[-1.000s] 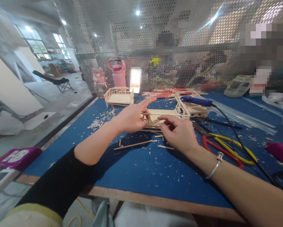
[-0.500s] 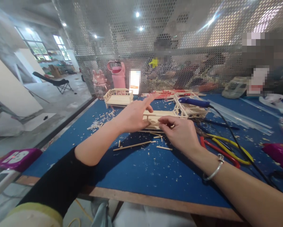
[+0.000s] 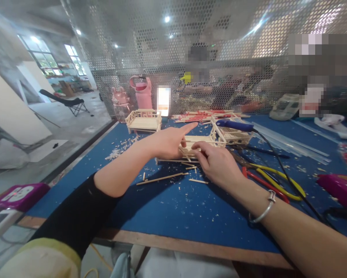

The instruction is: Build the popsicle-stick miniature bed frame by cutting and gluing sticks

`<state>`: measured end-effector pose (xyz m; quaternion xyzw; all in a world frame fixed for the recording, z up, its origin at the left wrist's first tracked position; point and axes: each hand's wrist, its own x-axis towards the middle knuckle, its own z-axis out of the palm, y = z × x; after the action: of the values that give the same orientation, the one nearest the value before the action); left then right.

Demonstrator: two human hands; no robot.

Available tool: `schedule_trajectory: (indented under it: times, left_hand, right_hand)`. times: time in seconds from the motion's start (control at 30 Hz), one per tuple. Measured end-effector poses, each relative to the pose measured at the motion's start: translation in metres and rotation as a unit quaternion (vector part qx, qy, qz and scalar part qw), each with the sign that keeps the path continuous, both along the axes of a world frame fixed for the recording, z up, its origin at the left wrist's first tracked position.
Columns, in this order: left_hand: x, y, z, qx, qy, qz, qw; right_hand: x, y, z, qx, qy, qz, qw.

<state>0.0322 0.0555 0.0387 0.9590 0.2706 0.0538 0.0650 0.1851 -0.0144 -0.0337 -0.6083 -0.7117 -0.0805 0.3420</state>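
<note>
While the left hand (image 3: 169, 143) steadies the little stick frame (image 3: 200, 142) with its forefinger pointing out, the right hand (image 3: 218, 162) has slid in closer than a second ago, fingers pinched narrow on the frame's near edge. Looks like fitting or pressing a piece in. The frame sits mid-table on the blue mat (image 3: 176, 204), loose sticks (image 3: 161, 178) just in front, pliers (image 3: 273, 179) toward the right edge.

Head-worn view, facing forward and down, close over blue table (image 3: 173, 216)
</note>
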Motion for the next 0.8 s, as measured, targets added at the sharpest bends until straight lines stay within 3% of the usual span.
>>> schedule_trajectory:
  times: [0.23, 0.37, 0.53, 0.8]
  left_hand:
    - [-0.012, -0.006, 0.001, 0.002, -0.027, 0.049, 0.998]
    - [-0.013, -0.005, -0.008, -0.003, -0.048, 0.046, 0.998]
    - [-0.015, -0.005, -0.014, -0.010, -0.088, 0.036, 0.995]
    - [-0.020, -0.002, -0.016, -0.018, -0.132, 0.023, 0.991]
  right_hand:
    - [-0.009, 0.002, -0.003, 0.074, -0.022, 0.041, 0.996]
    - [-0.016, 0.007, -0.004, 0.057, -0.036, 0.022, 0.997]
    - [-0.018, 0.013, -0.004, 0.007, 0.034, 0.020, 0.999]
    - [-0.015, 0.011, -0.008, 0.034, 0.152, 0.056, 0.986]
